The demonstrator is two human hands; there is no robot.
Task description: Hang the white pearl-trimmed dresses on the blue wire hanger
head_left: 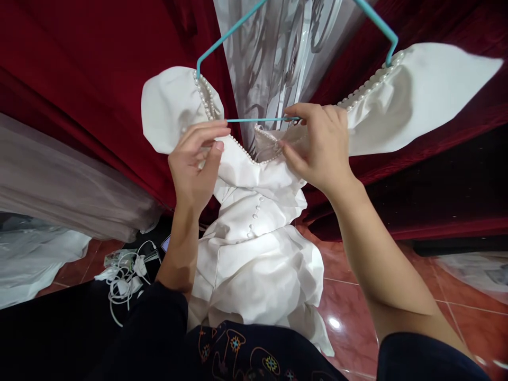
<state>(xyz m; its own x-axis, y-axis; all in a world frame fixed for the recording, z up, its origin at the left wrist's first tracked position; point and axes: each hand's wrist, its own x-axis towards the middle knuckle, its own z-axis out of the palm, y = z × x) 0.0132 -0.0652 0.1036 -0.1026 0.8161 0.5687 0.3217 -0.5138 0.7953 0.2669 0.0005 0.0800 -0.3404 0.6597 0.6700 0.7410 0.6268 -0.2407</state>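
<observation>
A white dress (246, 254) with pearl-trimmed neckline and cloth-covered buttons hangs on a light-blue hanger (234, 33). My left hand (196, 164) is closed at the neckline on the left, thumb on the white fabric, fingers along the hanger's lower bar. On the other side, my right hand (321, 140) pinches the pearl edge; its index finger lies over the bar's right end. Some fingertips are hidden behind the fabric. The left sleeve (166, 108) puffs out beside my left hand, and the right sleeve (428, 95) spreads toward the right.
Dark red curtains (99, 69) flank a sheer white, shiny fabric (270, 58) behind the dress. At lower left, tangled white cables (127, 280) lie on a black surface near part of a phone (165, 243). Red floor tiles (349, 312) show below.
</observation>
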